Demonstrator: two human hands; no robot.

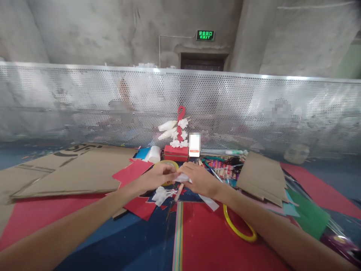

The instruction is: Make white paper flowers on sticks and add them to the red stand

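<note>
A small piece of white paper [182, 177] is pinched between the fingers of my left hand [161, 175] and my right hand [201, 178], which meet over the middle of the table. Just below them lie white paper flowers [161, 195] with thin strips, and a small pale pink stick [178, 192]. A white paper strip [209, 202] slants out below my right hand. Behind my left hand a yellow tape roll [173, 165] is partly covered. My fingertips hide part of the held paper.
Cardboard sheets [81, 171] and red paper scraps [132, 171] spread left. Ahead stand a red box [176, 152] with white paper flowers, and a phone [194, 145]. Red card [225, 241], a yellow ring [239, 231] and more cardboard [263, 177] lie right. A perforated metal screen [93, 101] closes the back.
</note>
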